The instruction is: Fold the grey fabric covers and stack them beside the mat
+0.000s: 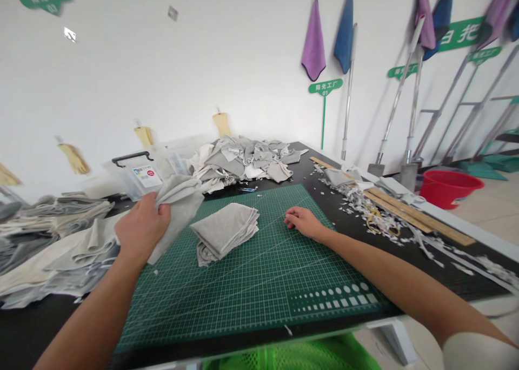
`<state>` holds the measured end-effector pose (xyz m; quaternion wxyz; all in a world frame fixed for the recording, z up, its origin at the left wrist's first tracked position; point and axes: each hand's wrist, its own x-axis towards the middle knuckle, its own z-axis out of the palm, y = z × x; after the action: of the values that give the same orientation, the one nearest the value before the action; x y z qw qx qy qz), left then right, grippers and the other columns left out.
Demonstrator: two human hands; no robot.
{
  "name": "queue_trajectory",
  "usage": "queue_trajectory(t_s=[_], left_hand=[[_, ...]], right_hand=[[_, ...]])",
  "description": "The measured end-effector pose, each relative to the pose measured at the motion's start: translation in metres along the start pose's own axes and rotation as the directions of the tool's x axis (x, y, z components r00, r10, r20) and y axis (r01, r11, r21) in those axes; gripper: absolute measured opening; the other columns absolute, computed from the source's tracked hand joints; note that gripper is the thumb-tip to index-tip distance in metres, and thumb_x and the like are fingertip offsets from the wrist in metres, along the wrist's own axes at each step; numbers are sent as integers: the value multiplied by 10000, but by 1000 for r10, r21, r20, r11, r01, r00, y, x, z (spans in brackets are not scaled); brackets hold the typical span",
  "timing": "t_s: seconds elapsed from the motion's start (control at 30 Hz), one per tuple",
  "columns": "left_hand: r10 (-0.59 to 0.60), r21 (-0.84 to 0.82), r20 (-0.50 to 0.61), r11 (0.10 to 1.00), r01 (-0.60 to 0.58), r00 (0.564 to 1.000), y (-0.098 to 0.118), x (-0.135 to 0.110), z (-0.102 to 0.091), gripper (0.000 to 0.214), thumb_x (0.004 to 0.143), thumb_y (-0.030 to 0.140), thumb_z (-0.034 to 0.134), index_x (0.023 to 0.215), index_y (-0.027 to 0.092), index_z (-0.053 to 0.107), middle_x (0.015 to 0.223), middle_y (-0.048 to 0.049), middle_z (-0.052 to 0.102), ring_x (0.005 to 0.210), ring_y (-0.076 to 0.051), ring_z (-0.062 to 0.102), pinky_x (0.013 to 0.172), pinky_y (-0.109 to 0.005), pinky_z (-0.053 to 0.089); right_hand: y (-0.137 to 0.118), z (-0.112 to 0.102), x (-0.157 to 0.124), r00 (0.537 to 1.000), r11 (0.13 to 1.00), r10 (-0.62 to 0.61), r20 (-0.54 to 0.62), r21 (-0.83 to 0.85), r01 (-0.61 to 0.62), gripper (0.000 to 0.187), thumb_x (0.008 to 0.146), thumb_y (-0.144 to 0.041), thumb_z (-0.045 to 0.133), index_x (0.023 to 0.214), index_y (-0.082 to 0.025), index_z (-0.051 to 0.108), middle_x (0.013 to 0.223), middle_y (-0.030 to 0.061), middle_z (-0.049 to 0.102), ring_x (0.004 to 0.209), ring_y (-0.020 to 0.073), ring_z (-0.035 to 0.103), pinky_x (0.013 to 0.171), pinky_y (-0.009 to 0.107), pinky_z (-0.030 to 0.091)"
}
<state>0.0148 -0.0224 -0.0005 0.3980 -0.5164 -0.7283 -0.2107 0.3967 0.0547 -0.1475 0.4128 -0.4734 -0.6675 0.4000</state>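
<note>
A dark counter (24, 332) carries a green cutting mat (251, 294). To the mat's left lie layered gray and cream cloths (65, 251); behind it rises a heap of gray pieces (247, 156). Wooden strips (438, 228) lie among white scraps (357, 199) on the right. The person's left hand (141, 224) pinches a gray cloth (180, 207) between thumb and fingers, raised over the mat's left side. Near it, a folded gray bundle (227, 232) lies on the mat. The right hand (304, 223) is over the mat to the bundle's right, fingers loosely bent and unclenched; whether they touch the mat cannot be told. A small blue tool (246, 190) lies beyond the mat's far edge.
</note>
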Motion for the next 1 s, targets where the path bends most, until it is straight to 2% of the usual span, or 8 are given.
queue_trajectory(t_s=[0.2, 0.33, 0.43, 0.53, 0.67, 0.77, 0.9, 1.0], left_hand=[[-78, -351, -68, 935, 49, 995, 13, 10, -8, 357, 791, 351, 465, 1084, 181, 579, 827, -56, 622, 728, -196, 572, 645, -299, 413], [-101, -657, 256, 712, 249, 961, 30, 17, 18, 344, 772, 358, 453, 1009, 167, 614, 792, -16, 625, 721, -170, 574, 614, -255, 430], [76, -707, 546, 577, 410, 834, 49, 18, 55, 414, 743, 354, 464, 1044, 103, 599, 783, -47, 648, 721, -193, 598, 604, -264, 452], [271, -610, 677, 727, 315, 684, 64, 12, 91, 371, 701, 344, 510, 953, 104, 637, 808, -84, 667, 778, -236, 619, 665, -302, 462], [287, -542, 704, 808, 231, 649, 64, 3, 119, 447, 622, 386, 612, 964, 100, 647, 1047, -161, 640, 1026, -327, 558, 868, -371, 399], [267, -495, 734, 839, 224, 624, 56, -3, 127, 663, 622, 525, 609, 1116, 84, 582, 1268, -203, 510, 1184, -347, 451, 950, -374, 340], [240, -432, 812, 860, 272, 532, 47, -8, 126, 792, 587, 658, 587, 1078, 37, 584, 1225, -259, 524, 1109, -363, 519, 854, -371, 416], [240, -398, 887, 832, 386, 395, 45, -12, 123, 709, 575, 660, 603, 972, 73, 613, 1080, -218, 623, 901, -320, 631, 685, -342, 478]], right_hand=[[-2, -1, 0, 1000, 1000, -10, 1, -7, 10, 149, 807, -274, 478, 868, -163, 556, 771, 43, 672, 622, 120, 621, 581, 226, 463], [-3, -1, -1, 1000, 1000, -3, 4, -13, 3, 142, 811, -265, 473, 873, -167, 554, 780, 41, 673, 626, 119, 621, 572, 219, 462], [-3, 0, -1, 1000, 1000, 7, 2, -14, -7, 133, 812, -264, 483, 870, -167, 552, 781, 40, 672, 623, 116, 619, 575, 217, 463], [-4, 0, -2, 1000, 1000, 6, -3, -1, -6, 117, 812, -252, 484, 860, -165, 547, 774, 36, 669, 620, 111, 617, 592, 217, 468], [-6, -1, -2, 1000, 1000, 2, 13, 11, -3, 109, 806, -253, 486, 837, -168, 547, 770, 35, 666, 627, 113, 617, 600, 220, 474], [-6, -1, -3, 1000, 1000, -15, 18, 15, 15, 105, 802, -253, 489, 833, -170, 544, 770, 36, 666, 625, 115, 615, 600, 222, 474], [-6, -1, -3, 1000, 1000, -12, 3, 7, 12, 109, 799, -247, 484, 841, -165, 544, 768, 37, 668, 618, 113, 612, 594, 222, 470], [-7, -1, -4, 1000, 1000, -12, 10, -4, 12, 115, 797, -255, 488, 838, -165, 546, 770, 36, 669, 621, 115, 615, 596, 224, 471]])
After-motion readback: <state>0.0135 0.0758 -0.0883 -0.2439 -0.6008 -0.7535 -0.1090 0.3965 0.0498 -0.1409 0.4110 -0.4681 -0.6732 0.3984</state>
